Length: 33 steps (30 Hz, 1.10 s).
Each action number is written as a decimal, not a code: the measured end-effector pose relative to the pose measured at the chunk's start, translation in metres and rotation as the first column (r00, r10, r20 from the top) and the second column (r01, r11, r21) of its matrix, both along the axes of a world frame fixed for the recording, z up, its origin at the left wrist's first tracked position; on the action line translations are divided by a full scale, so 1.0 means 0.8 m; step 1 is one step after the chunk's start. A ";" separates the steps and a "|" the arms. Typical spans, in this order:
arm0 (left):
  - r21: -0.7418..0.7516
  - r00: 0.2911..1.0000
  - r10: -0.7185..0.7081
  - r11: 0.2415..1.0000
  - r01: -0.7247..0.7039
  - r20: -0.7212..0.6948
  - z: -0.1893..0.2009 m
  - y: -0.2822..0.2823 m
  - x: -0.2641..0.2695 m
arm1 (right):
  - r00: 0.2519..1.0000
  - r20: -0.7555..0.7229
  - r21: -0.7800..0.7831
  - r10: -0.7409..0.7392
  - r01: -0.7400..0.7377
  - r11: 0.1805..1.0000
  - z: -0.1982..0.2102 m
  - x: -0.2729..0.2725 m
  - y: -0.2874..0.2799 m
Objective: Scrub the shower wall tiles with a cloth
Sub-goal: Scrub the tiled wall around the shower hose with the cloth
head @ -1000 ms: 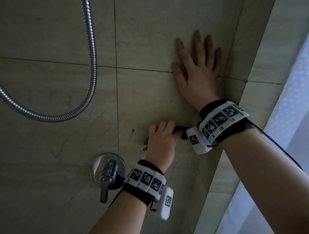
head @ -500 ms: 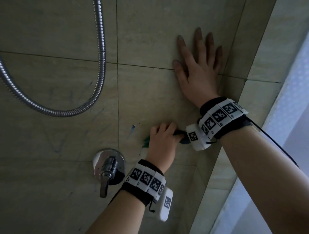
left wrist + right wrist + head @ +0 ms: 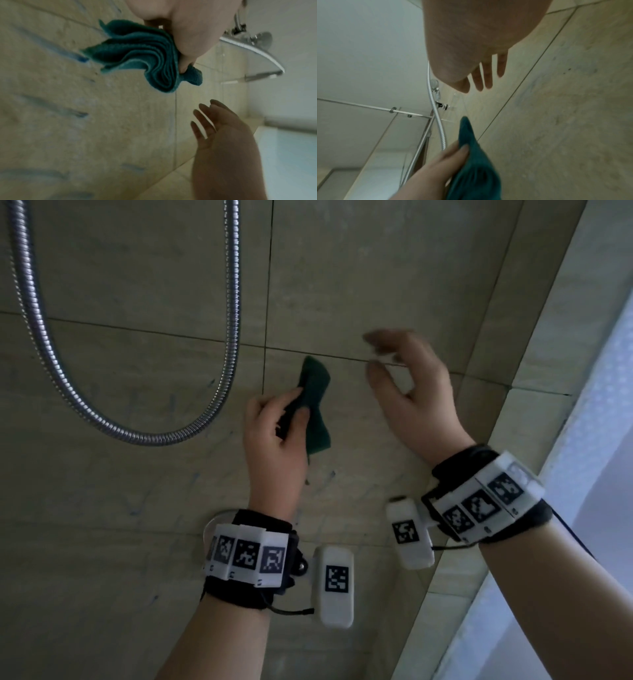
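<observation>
Shower hose (image 3: 229,313) hangs in a loop at far left of the head view, and the loop sits higher in frame than half a second ago — camera has tilted or shifted. The mixer valve (image 3: 214,525) that showed clearly by the left wrist is now almost wholly hidden behind the wristband.

Next, left hand (image 3: 274,440): a moment ago it was low on the wall tiles (image 3: 137,491) with the cloth nearly hidden under the fist; now it's raised, and the teal cloth (image 3: 313,402) sticks up out of it in folds. Fingers and thumb pinch the bunched middle of the cloth. From the left wrist view the cloth's free edge looks at or just off the tile by a blue streak (image 3: 80,58); can't tell if it touches.

Blue smears still dot the lower tiles — scrubbing not done.

Right hand (image 3: 414,398): was flat on the wall, fingers spread. Now it's off the tile, blurred with motion, fingers loose and slightly curled, holding nothing, near the cloth but apart from it.

Judgement: pause between strokes, likely regripping or refolding the cloth, maybe a hand-over. The streaked patch below still needs passes.

Far right, frosted glass panel (image 3: 599,440).
</observation>
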<state>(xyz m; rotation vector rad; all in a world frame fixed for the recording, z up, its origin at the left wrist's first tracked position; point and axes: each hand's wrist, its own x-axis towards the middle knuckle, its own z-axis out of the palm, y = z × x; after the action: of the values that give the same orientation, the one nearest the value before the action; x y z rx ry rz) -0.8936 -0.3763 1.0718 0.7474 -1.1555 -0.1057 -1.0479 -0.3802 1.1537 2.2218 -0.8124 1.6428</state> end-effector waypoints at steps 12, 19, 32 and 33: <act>0.147 0.750 -0.601 0.744 0.651 -0.276 0.022 0.013 0.003 | 0.997 0.059 0.333 0.054 -0.070 0.940 -0.049 0.027 0.038; 0.204 0.663 -0.736 0.633 0.746 -0.138 0.005 0.012 0.012 | 0.954 0.299 0.425 0.011 -0.143 0.894 -0.067 0.038 0.051; 0.072 0.898 -0.332 0.943 0.326 0.287 0.009 -0.015 -0.002 | 0.854 0.493 0.345 -0.169 -0.013 0.939 -0.076 0.010 0.051; -0.023 0.935 -0.185 0.979 0.201 0.302 0.015 -0.019 -0.002 | 0.846 0.500 0.325 -0.186 0.016 0.946 -0.073 0.007 0.048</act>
<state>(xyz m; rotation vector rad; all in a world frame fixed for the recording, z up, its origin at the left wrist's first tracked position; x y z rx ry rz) -0.8952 -0.3911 1.0837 0.6130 -1.5150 -0.1286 -1.0422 -0.3421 1.0952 1.8601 -1.3866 2.2399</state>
